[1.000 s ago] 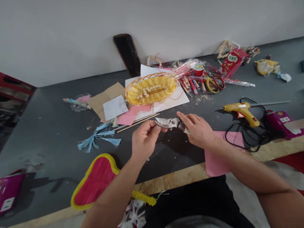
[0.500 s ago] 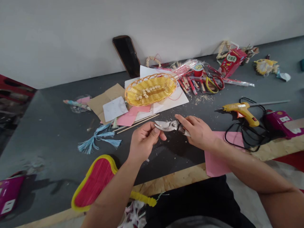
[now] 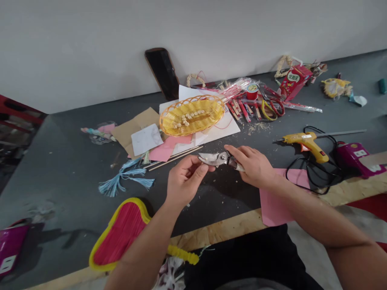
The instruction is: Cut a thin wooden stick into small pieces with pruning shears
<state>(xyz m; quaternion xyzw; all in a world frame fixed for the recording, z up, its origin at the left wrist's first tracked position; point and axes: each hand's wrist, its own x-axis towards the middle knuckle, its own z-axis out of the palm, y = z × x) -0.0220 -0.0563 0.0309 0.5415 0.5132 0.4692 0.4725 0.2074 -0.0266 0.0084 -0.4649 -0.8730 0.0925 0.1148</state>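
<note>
My right hand [image 3: 250, 166] is wrapped around the handles of the pruning shears [image 3: 215, 158], whose metal blades point left. At the blade tips is my left hand [image 3: 186, 179], its thumb and curled fingers close around them. Whatever those fingers pinch is too small or hidden to name. Just beyond the hands, a yellow woven basket [image 3: 193, 125] holds small pale bead-like pieces [image 3: 185, 120]. Thin wooden sticks [image 3: 173, 158] lie between the basket and my left hand. Below my left forearm rests a red fan-like piece with a fuzzy yellow edge [image 3: 121, 233].
A yellow glue gun [image 3: 306, 141] with a black cord lies right, beside a purple box [image 3: 356, 159]. Scissors [image 3: 269, 110], red packets and a red drink carton [image 3: 294, 82] stand behind. Blue tassels [image 3: 122, 177] lie left; a phone [image 3: 162, 72] leans on the wall. Pink paper [image 3: 275, 205] lies under my right forearm.
My left thumb has shifted slightly right along the blades, and the pale bit seen at the blade tips no longer shows. My right hand keeps its grip on the shears.
</note>
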